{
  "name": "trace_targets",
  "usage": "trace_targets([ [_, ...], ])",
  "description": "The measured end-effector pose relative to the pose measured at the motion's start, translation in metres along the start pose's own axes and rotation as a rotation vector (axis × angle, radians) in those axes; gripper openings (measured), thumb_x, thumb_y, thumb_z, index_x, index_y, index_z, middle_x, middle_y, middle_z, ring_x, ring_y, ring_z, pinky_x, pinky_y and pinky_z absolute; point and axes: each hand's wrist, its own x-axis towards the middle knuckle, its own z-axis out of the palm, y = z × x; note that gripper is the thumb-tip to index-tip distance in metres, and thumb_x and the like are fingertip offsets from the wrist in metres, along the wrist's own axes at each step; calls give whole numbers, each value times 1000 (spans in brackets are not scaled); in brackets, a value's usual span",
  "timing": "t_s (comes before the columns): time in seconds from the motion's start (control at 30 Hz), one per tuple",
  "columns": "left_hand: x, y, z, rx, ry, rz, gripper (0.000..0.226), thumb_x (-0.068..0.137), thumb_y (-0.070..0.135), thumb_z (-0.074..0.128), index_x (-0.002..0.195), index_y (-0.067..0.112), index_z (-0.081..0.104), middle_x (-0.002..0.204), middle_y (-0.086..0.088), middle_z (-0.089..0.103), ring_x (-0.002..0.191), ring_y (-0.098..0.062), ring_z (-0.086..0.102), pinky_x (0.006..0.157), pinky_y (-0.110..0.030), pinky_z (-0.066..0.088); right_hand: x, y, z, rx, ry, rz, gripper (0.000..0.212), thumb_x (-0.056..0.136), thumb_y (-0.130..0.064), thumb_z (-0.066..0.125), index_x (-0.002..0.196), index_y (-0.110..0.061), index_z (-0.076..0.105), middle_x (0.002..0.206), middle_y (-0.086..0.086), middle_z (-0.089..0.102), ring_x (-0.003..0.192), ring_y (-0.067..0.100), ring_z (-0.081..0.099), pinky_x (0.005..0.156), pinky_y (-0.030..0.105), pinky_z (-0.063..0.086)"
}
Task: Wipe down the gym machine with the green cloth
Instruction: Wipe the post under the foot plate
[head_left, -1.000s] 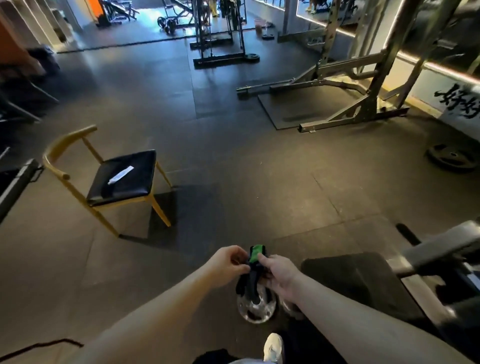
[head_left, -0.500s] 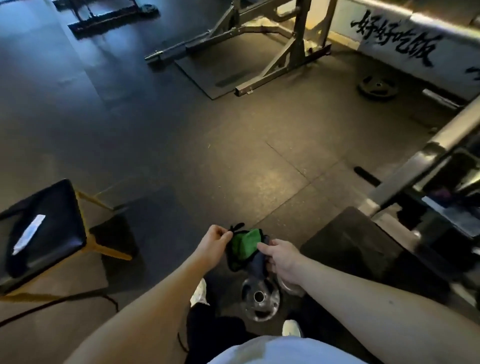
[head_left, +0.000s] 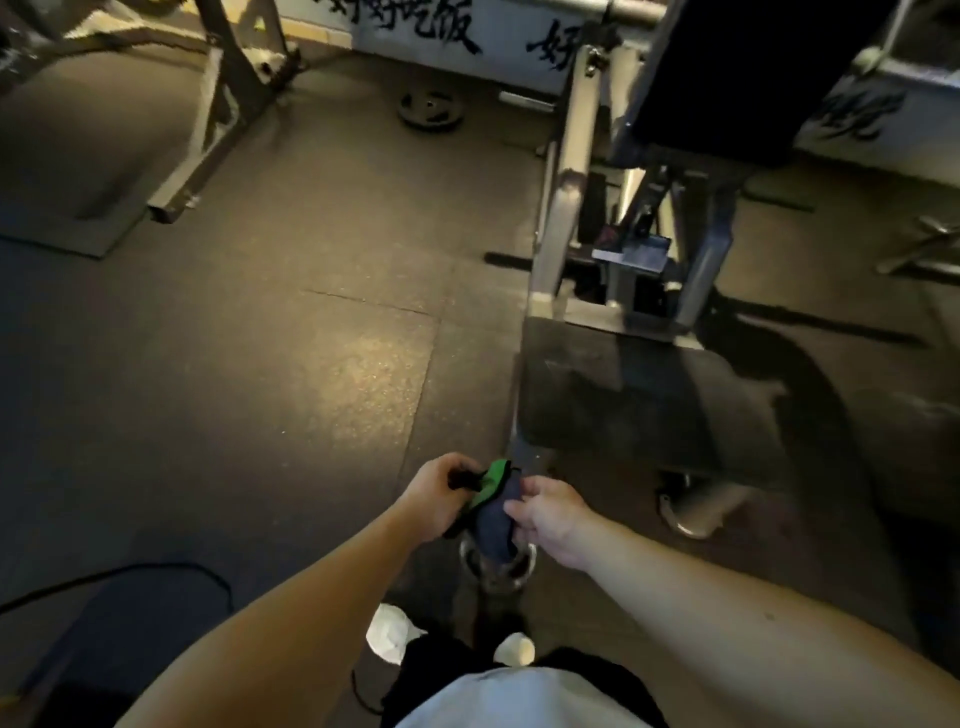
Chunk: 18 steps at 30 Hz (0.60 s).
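Note:
Both my hands hold the green cloth (head_left: 491, 486) low in the middle of the view; it is bunched, green on one face and dark on the other. My left hand (head_left: 434, 496) grips its left end with curled fingers. My right hand (head_left: 550, 512) pinches its right side. The gym machine (head_left: 639, 218) stands ahead to the right: a grey metal frame, a dark back pad at the top and a dark textured foot plate (head_left: 639, 400) just beyond my hands.
A metal weight plate (head_left: 498, 566) lies on the floor under my hands, near my white shoes. Another plate (head_left: 430, 111) lies by the far wall. A grey rack frame (head_left: 218, 104) stands at the upper left. A black cable (head_left: 130, 577) runs across the rubber floor at lower left.
The view has swung right and down: the chair has left the frame and the gym machine now fills the right side. My hands keep hold of the cloth, now more bunched.

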Motion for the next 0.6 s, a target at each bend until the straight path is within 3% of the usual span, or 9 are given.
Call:
trace_targets([
  [0.03, -1, 0, 1, -10, -25, 9, 24, 94, -1, 63, 112, 12, 70, 107, -2, 69, 103, -18, 65, 77, -10, 51, -7, 6, -2, 6, 29, -9, 24, 101, 3, 53, 120, -10, 61, 122, 13, 69, 111, 29, 67, 71, 31, 57],
  [0.1, -10, 3, 4, -75, -84, -2, 18, 96, 15, 69, 114, 14, 69, 108, -5, 70, 102, -21, 67, 80, -19, 56, -20, 19, -3, 12, 53, -28, 22, 98, 3, 59, 116, -10, 61, 118, 12, 71, 111, 28, 68, 75, 33, 58],
  [0.2, -30, 12, 10, -68, -120, 17, 34, 90, 38, 77, 115, 18, 67, 105, 0, 70, 96, -13, 67, 76, -19, 54, -41, 36, 1, 73, 38, -97, 22, 96, 6, 62, 112, -9, 63, 109, 10, 74, 106, 28, 71, 79, 36, 61],
  [0.37, -39, 11, 11, 116, -58, 107, 16, 93, 7, 67, 105, 17, 65, 88, 6, 63, 86, -16, 63, 63, -10, 46, -54, 61, 1, 138, 43, -157, 33, 94, 0, 67, 123, -17, 65, 120, 8, 73, 108, 24, 71, 90, 40, 60],
  [0.43, -41, 4, 7, 196, -43, 105, 23, 91, 0, 62, 107, 17, 66, 90, 6, 64, 87, -13, 62, 71, -15, 48, -67, 73, 2, 134, 170, -163, 34, 93, -5, 70, 123, -19, 64, 122, 9, 69, 109, 23, 68, 90, 39, 60],
  [0.53, -31, -7, -6, 259, -81, 73, 34, 87, 0, 62, 107, 27, 62, 106, -3, 69, 104, -24, 66, 95, -40, 56, -77, 76, 2, 121, 386, -182, 26, 93, -10, 70, 115, -21, 62, 114, 2, 64, 110, 23, 62, 97, 43, 55],
  [0.6, -2, -14, -15, 299, -158, 79, 39, 87, -3, 60, 113, 27, 58, 118, -10, 68, 112, -28, 65, 103, -43, 51, -74, 66, 1, 85, 465, -187, 26, 94, -13, 70, 116, -22, 61, 115, 0, 62, 112, 23, 60, 98, 42, 53],
])
